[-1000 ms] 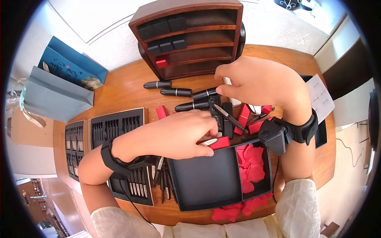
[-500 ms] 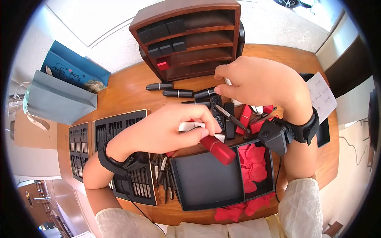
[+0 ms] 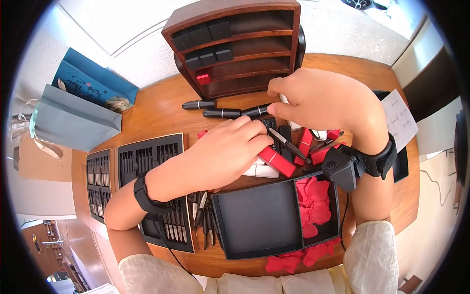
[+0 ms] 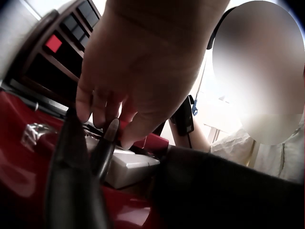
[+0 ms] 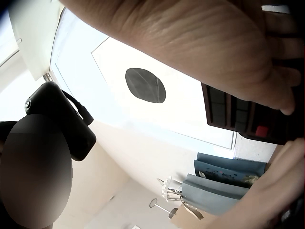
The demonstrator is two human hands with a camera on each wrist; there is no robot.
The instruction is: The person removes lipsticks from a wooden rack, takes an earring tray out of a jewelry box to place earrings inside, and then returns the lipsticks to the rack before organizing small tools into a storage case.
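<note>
My left hand (image 3: 227, 147) reaches over the heap at the table's middle, its fingers at one end of a red lipstick tube (image 3: 281, 164) with a thin pale band. The tube slants across a white box (image 3: 262, 171). In the left wrist view the thumb and fingers (image 4: 127, 136) point downward, with red showing behind them and a slim dark stick with a pale tip (image 4: 106, 148) in front. My right hand (image 3: 325, 100) hangs still above the heap's far side, thumb and index apart. The thumb tip overlaps a black tube with a silver band (image 3: 255, 111).
A black divided tray (image 3: 259, 255) with red petals (image 3: 313, 201) stands in front. The brown shelf (image 3: 230, 5) at the back holds black boxes and one red one. Slotted cases (image 3: 152, 147) and slim sticks (image 3: 203, 210) lie left, paper bags (image 3: 83, 122) behind them.
My left hand turned over and lifted the red lipstick tube toward the tray, then moved back and down to the heap with it. The right hand stayed nearly still.
</note>
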